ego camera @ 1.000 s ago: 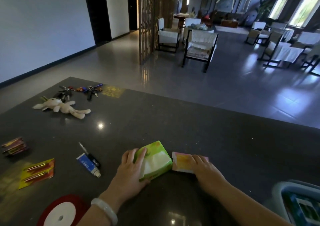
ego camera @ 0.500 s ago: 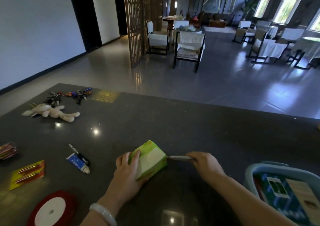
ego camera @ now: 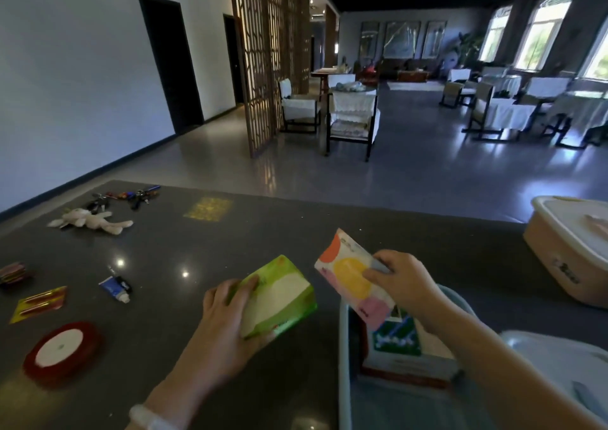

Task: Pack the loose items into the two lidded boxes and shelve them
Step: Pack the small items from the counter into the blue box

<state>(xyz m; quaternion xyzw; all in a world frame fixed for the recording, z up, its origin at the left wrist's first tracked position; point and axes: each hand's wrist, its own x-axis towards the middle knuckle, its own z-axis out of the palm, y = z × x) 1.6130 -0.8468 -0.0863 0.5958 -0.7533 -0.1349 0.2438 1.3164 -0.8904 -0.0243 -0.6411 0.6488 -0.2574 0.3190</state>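
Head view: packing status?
Done: the blue box already holds a few flat packs. In hand: the right hand holds the dotted pack over that box; the left hand grips the green pack. Left: plush rabbit, keys, tube, ribbon spool and carded packs lie loose on the table; the lidded pink box sits there too, unshelved.

Wooden lattice screen (ego camera: pixel 269 51), white-cushioned chairs (ego camera: pixel 353 117), dark doorway (ego camera: pixel 171 64), bright windows (ego camera: pixel 546 31), framed pictures (ego camera: pixel 403 39)

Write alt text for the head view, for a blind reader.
At a dark table, the left hand grips a green tissue pack while the right hand holds a spotted pack over an open blue box. A plush rabbit, keys, a tube and a ribbon spool lie to the left.
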